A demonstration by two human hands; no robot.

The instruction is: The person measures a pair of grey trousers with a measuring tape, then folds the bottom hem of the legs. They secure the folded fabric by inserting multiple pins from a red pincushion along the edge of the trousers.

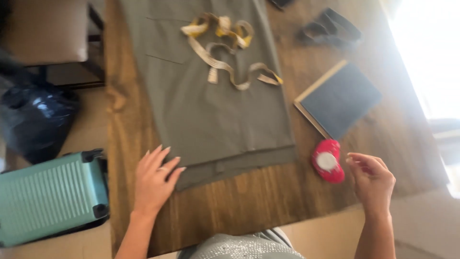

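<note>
Left hand [154, 180] flat on grey cloth [211, 96] | right hand [371, 180] pinching, unclear what | wooden table [268, 196]

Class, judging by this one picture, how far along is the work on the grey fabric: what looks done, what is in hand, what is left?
Done: the grey fabric lies spread flat on the wooden table, with a measuring tape loose on top. In hand: the left hand presses the fabric's near corner; the right hand hovers beside a red pincushion, fingers pinched. Left: no pins or cuts show on the fabric.
</note>
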